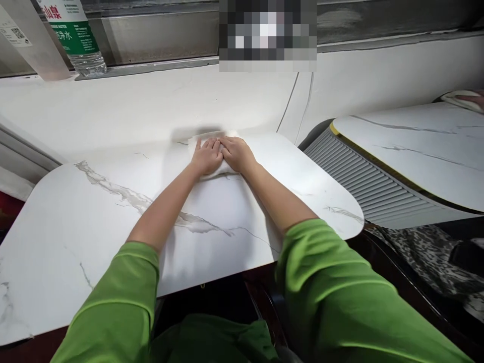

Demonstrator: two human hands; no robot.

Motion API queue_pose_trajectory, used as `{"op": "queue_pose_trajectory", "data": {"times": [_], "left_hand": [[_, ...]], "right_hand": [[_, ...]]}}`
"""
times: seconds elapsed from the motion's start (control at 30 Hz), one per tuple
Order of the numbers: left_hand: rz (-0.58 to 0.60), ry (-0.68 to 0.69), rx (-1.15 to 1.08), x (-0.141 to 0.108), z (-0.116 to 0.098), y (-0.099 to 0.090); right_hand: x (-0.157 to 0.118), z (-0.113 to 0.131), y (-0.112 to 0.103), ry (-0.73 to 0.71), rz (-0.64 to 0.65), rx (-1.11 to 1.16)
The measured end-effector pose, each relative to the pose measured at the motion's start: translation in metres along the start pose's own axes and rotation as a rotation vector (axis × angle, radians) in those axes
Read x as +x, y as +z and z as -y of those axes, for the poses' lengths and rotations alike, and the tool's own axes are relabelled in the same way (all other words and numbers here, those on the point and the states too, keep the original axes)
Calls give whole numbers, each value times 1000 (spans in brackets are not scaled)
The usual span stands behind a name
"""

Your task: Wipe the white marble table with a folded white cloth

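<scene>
A pale cloth (pixel 219 173) lies near the back edge of a white marble-patterned table (pixel 113 227). Both hands press down on it, side by side and touching. My left hand (pixel 207 156) rests on its left part with the fingers bent over the cloth. My right hand (pixel 237 153) covers the right part, its fingers reaching toward the left hand's fingertips. The cloth shows at the wrists' side and behind the fingers; the rest is hidden under the hands.
A green-labelled water bottle (pixel 81 43) and a translucent container (pixel 41 48) stand on the ledge at the back left. Two thin cables hang along the white wall (pixel 151 111). At right is a ribbed cabinet (pixel 363 176) with a marble-patterned top. Dark chairs stand at lower right.
</scene>
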State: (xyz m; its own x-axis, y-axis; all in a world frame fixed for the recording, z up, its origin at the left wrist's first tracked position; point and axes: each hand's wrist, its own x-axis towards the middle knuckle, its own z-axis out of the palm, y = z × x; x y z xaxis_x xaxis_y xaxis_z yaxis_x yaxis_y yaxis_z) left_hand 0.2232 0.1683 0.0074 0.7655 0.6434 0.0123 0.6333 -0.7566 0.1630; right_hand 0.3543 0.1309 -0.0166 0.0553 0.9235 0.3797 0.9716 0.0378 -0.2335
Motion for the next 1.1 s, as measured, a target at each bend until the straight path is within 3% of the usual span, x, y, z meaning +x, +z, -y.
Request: {"op": "queue_pose_trajectory", "data": {"times": [0.2, 0.47, 0.6, 0.77, 0.87, 0.97, 1.1], "left_hand": [[-63, -85, -21, 4, 0, 7], [-96, -80, -22, -39, -24, 11], [-40, -27, -12, -73, -58, 10], [38, 68, 3, -111, -131, 19], [-8, 141, 20, -123, -172, 28], [-64, 183, 28, -122, -196, 36], [-89, 193, 24, -106, -201, 41]], "right_hand": [[7, -6, 3, 2, 28, -4], [-33, 5, -9, -53, 75, -18], [-85, 8, -29, -64, 77, -39], [-176, -9, -67, -82, 41, -56], [-219, -29, -88, -71, 33, -49], [-239, -48, -99, -66, 32, -49], [-230, -68, -98, -52, 28, -53]]}}
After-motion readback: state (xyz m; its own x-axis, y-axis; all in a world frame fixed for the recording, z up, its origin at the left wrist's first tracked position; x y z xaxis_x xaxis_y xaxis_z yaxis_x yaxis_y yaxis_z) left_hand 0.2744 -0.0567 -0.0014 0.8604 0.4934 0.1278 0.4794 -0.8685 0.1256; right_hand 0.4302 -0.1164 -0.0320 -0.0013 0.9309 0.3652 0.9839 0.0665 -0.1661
